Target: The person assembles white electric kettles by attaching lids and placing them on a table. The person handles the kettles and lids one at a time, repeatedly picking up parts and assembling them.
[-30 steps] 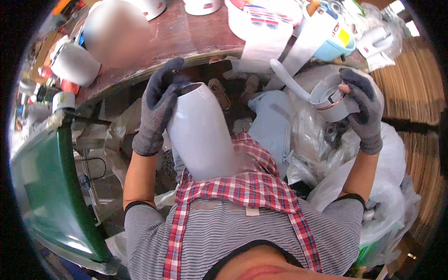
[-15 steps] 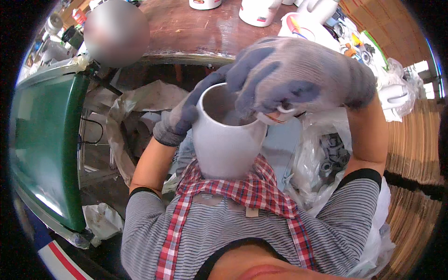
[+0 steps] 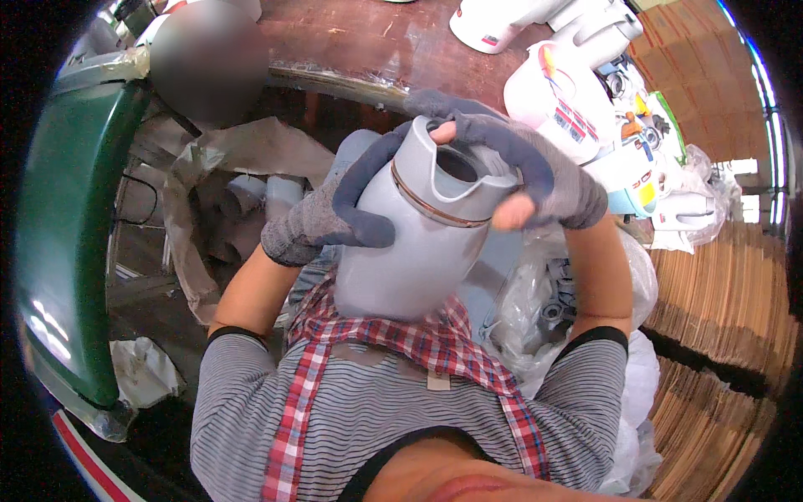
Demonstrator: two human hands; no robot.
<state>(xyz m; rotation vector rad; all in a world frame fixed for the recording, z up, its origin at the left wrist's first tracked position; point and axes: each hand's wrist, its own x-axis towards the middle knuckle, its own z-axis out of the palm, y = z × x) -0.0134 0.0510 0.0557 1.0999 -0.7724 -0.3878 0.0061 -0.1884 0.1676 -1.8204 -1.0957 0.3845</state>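
Observation:
A grey plastic jug body [image 3: 410, 272] leans slightly right in my lap, against a red checked apron. On its top sits a grey spouted collar [image 3: 413, 161] with a round hole inside, and a copper-coloured band [image 3: 437, 211] runs around its base. My left hand [image 3: 350, 205], in a grey glove, is closed around the jug's upper left side. The gloved right hand [image 3: 539, 163] grips the collar from the far right, one bare fingertip over its rim and the bare thumb at its right side. Whether the collar is fully seated cannot be made out.
Beyond the jug, a brown table [image 3: 351, 50] bears white jugs [image 3: 493, 21] and a white bucket [image 3: 556, 100]. A clear bag of grey parts [image 3: 552, 309] lies at right, near stacked cardboard [image 3: 711, 309]. At left stand a green panel [image 3: 75, 243] and an open sack [image 3: 196, 209] holding grey pieces.
The jug's rim was open, with my right hand blurred above it; now the spouted collar sits on top. My right hand has moved down around the collar, and the left wraps the side.

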